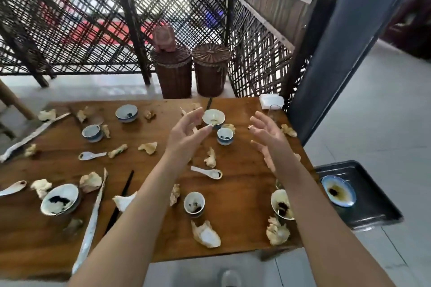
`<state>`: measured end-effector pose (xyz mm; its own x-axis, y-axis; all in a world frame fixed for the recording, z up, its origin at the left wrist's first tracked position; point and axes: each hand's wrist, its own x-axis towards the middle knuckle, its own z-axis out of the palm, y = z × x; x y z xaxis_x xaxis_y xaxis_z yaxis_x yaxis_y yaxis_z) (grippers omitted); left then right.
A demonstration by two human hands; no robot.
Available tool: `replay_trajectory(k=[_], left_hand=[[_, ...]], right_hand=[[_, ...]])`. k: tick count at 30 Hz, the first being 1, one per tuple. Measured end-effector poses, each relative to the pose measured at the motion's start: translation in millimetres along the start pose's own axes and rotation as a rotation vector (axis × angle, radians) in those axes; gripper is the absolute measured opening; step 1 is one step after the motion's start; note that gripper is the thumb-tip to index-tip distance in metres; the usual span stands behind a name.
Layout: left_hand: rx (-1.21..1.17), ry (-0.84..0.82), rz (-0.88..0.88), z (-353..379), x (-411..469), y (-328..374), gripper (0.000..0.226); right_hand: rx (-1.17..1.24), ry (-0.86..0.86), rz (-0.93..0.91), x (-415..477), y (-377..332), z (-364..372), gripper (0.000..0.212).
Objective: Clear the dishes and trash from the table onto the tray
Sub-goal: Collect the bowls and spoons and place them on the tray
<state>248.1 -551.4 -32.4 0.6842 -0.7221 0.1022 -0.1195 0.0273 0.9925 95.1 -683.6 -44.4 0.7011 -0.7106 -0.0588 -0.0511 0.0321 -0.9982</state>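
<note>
Head view: left hand [184, 137], right hand [268, 138] fingers spread, empty; small bowl [214, 117] between, nearest left.

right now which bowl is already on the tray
The blue-rimmed bowl with brown sauce, alone on the black tray right of the table; every other bowl and cup sits on the wood.

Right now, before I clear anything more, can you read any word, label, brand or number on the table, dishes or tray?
No text can be read.
The paper sleeve at the table's far left bears faint marks, too blurred to read.
The white box, the tray and the bowl in it show no lettering.
</note>
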Motion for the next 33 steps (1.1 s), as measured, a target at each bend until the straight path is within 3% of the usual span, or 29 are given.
replay_trajectory(k=[6, 14, 19, 23, 28, 33], left_hand=[[0.023, 0.022, -0.105, 6.8, 16.3, -41.8, 0.044], [0.126, 0.019, -0.264, 25.3, 46.5, -88.3, 0.036], [0.207, -0.144, -0.444, 18.2, 62.1, -118.7, 0.044], [0.472, -0.234, -0.630, -7.7, 84.0, -157.8, 0.048], [0.849, -0.357, -0.696, -25.5, 103.0, -201.1, 0.051], [1.012, -0.562, -0.665, -26.0, 116.5, -221.7, 0.034]], right_hand=[[0.000, 0.012, 0.064, 30.0, 31.7, -3.5, 0.062], [0.003, 0.025, 0.215, 73.9, 80.8, -12.5, 0.058], [-0.083, -0.009, 0.353, 86.5, 111.4, -17.0, 0.043], [-0.120, -0.027, 0.450, 96.6, 127.7, -13.7, 0.042], [-0.117, 0.029, 0.518, 103.4, 139.0, 0.0, 0.037], [-0.058, 0.105, 0.567, 108.6, 150.7, 13.4, 0.033]])
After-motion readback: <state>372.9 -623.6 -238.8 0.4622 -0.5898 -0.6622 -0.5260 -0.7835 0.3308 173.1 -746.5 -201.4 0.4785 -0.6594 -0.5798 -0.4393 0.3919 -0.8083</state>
